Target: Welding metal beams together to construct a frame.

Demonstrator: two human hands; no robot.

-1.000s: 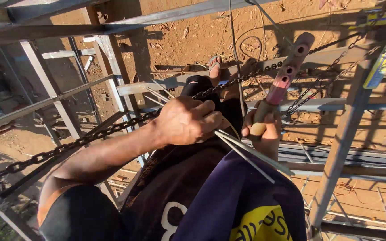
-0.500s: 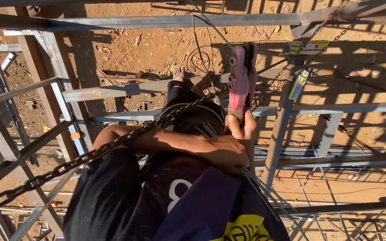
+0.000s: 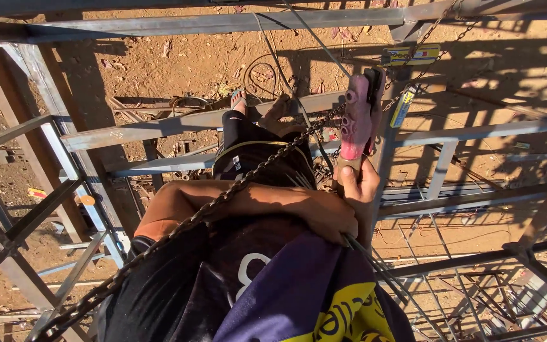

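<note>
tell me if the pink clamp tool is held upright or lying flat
Upright: the right hand grips the pink clamp tool by its lower end, jaws pointing up beside the chain.

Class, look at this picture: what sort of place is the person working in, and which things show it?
Probably an outdoor steel-frame building site, seen from high up: grey steel beams form a lattice, a chain crosses it, and bare reddish dirt ground lies below.

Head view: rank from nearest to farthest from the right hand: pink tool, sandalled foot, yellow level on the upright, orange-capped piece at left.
From the right hand:
1. Pink tool, gripped in it, pointing up.
2. Yellow level, just right of the tool, on the upright.
3. Sandalled foot, up and left, on the steel rail.
4. Orange-capped piece, far left by the frame.
</note>
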